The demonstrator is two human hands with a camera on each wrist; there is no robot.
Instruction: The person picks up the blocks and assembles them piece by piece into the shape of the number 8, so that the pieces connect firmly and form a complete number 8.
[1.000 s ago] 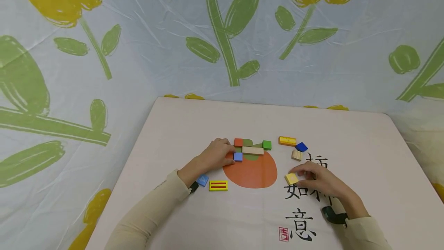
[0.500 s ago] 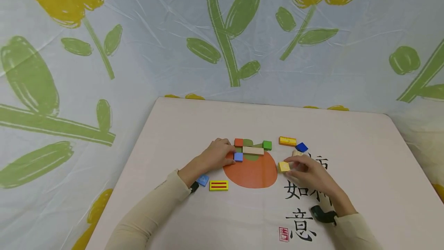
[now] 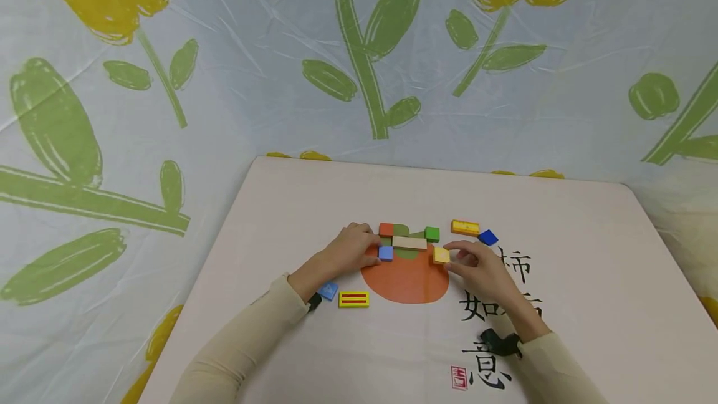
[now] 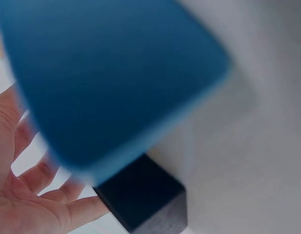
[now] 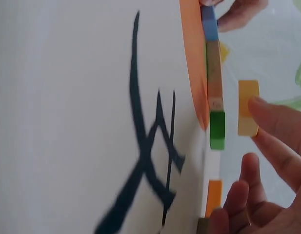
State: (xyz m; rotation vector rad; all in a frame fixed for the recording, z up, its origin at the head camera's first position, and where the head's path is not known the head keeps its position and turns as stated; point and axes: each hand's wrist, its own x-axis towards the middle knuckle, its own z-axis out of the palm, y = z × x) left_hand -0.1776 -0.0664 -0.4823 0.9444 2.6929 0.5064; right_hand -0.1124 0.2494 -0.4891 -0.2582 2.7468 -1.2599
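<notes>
My right hand (image 3: 477, 270) pinches a yellow block (image 3: 440, 255) between thumb and fingertips, above the right side of the printed orange persimmon (image 3: 412, 282). In the right wrist view, the yellow block (image 5: 247, 108) appears apart from the row of blocks. My left hand (image 3: 350, 249) has thumb and index finger at the edges of a small blue block (image 3: 385, 254), pinching it. Above that sits a red block (image 3: 386, 229). A long plain wooden block (image 3: 409, 244) lies beside them, with a green block (image 3: 431, 234) at its upper right end.
An orange-yellow block (image 3: 465, 227) and a dark blue block (image 3: 488, 237) lie beyond my right hand. Near my left wrist are a yellow block with red stripes (image 3: 353, 299) and a light blue block (image 3: 328, 291). Flowered cloth (image 3: 252, 80) hangs behind the table (image 3: 303, 192).
My right hand has carried the yellow block left and away from me, from the black characters to the persimmon's edge. It now hides the ridged wooden block. My left hand has stayed put.
</notes>
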